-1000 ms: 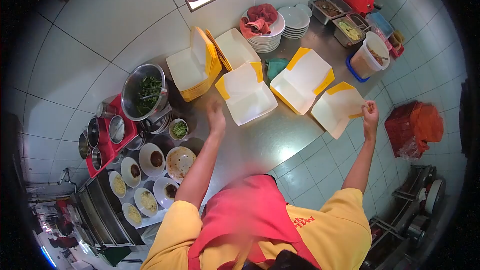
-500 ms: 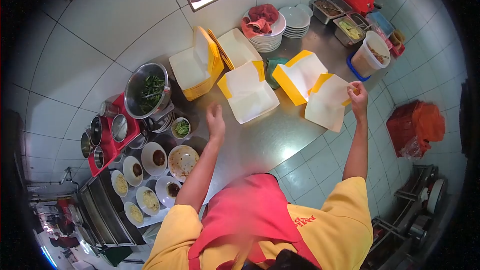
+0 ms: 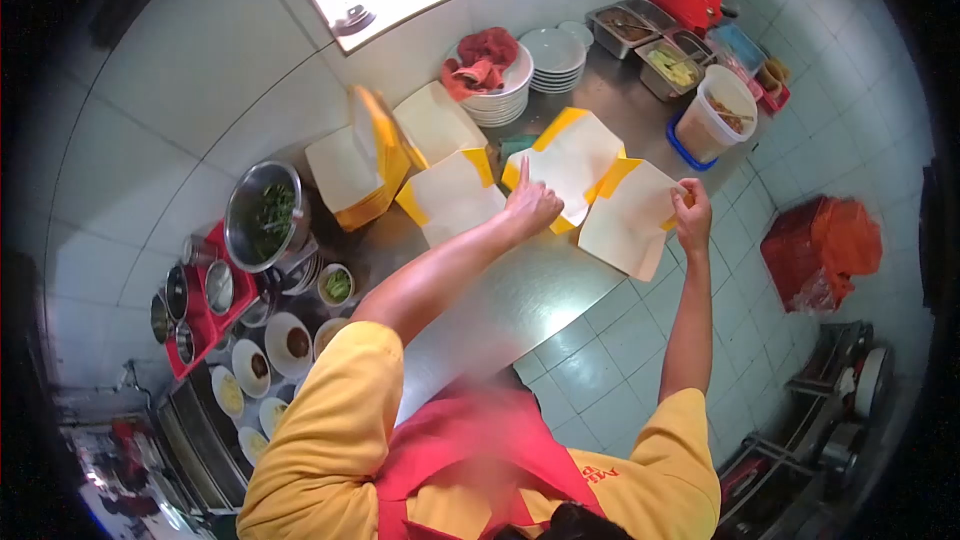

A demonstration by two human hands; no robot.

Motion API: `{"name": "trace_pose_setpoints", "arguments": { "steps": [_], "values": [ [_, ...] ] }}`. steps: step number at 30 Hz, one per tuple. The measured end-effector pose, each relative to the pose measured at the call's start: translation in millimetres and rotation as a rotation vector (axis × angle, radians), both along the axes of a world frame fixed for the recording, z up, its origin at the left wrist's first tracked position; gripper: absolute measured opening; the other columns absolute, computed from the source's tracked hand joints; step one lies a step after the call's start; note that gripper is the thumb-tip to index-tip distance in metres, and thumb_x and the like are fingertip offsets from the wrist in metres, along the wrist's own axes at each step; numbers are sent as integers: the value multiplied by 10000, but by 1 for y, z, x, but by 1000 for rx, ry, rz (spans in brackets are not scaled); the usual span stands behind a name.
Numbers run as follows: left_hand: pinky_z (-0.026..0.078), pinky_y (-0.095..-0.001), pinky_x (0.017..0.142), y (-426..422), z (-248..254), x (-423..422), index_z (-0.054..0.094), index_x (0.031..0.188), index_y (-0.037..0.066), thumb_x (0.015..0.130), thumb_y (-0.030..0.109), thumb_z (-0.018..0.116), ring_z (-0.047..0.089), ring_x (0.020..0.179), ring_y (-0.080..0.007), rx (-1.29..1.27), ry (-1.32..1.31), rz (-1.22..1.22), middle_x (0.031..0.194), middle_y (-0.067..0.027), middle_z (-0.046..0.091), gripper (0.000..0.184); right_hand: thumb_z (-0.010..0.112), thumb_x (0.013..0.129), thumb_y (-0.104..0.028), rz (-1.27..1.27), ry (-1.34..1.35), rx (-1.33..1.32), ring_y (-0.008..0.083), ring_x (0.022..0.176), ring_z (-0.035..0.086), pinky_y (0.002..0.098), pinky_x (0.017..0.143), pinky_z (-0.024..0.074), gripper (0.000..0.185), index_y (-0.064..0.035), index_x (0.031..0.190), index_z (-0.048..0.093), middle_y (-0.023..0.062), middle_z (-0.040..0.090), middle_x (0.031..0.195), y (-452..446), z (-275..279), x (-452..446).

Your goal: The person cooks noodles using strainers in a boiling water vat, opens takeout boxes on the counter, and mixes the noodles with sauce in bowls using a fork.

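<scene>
Hands [image 3: 537, 205] closer together, left now at middle carton [image 3: 580, 155]

Over to the steel table [image 3: 490, 285], and carrying plenty! Holding up a carton stack [image 3: 345, 175] at the back, open cartons [image 3: 450, 195] beside it, piled plates [image 3: 555, 58] behind, metal pans [image 3: 668, 72] far right, sauce bowls [image 3: 288, 342] down the left end!

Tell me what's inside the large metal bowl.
Leafy greens are visible inside the metal bowl. Whatever lies beneath them is covered, so I can't tell what's there.
</scene>
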State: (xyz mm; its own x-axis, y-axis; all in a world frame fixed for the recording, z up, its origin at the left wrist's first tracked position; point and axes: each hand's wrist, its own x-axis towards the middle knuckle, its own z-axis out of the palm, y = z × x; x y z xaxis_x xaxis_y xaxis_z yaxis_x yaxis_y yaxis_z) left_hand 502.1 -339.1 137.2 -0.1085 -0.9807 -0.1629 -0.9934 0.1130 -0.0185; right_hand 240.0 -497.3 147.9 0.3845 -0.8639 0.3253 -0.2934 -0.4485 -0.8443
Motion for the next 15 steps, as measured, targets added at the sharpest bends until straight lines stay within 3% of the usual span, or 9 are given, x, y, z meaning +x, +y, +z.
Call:
{"name": "trace_pose_setpoints", "arguments": {
  "steps": [1,3,5,9,11,12,15],
  "values": [
    [158,-670,1068,1,-13,-5,666,954,155,831,136,532,665,870,-226,30,22,-26,804,-73,666,182,614,901,-123,-22,-9,9,69,724,509,219,666,434,102,-52,939,551,3,555,788,-5,-3,-12],
    [358,-582,990,21,-40,-29,656,916,139,829,118,529,677,698,-230,-173,236,-88,743,-73,660,156,619,898,-142,-48,-33,132,85,756,530,239,672,441,111,-58,950,569,-3,567,800,-16,-12,-37],
    [479,-494,840,29,-44,-61,639,916,115,827,108,531,673,729,-278,-26,416,1,773,-95,661,140,602,917,-144,-71,-21,105,79,774,529,236,682,441,101,-57,954,568,-3,568,806,-17,-8,-46],
    [510,-452,755,17,-64,-77,634,962,100,859,115,491,659,785,-323,-37,451,-39,845,-129,664,177,600,924,-165,-63,-38,114,84,769,529,233,684,443,119,-55,959,572,1,568,815,-23,-3,-42],
    [496,-470,782,7,-80,-68,632,988,94,874,124,453,643,856,-332,-126,485,165,910,-157,653,214,596,927,-170,-23,-17,121,87,768,530,233,685,444,122,-55,961,574,1,570,819,-22,1,-31],
    [501,-461,786,8,-79,-59,630,988,92,880,140,431,633,900,-328,-135,516,179,982,-166,641,231,590,932,-178,13,-26,118,89,774,532,235,693,443,129,-54,963,575,2,573,824,-22,5,-21],
    [508,-454,724,15,-75,-29,615,987,105,877,150,439,606,905,-350,-149,475,256,980,-151,623,212,578,941,-195,73,24,118,95,800,541,244,720,444,148,-49,965,577,5,581,841,-31,5,4]
  ]
}}
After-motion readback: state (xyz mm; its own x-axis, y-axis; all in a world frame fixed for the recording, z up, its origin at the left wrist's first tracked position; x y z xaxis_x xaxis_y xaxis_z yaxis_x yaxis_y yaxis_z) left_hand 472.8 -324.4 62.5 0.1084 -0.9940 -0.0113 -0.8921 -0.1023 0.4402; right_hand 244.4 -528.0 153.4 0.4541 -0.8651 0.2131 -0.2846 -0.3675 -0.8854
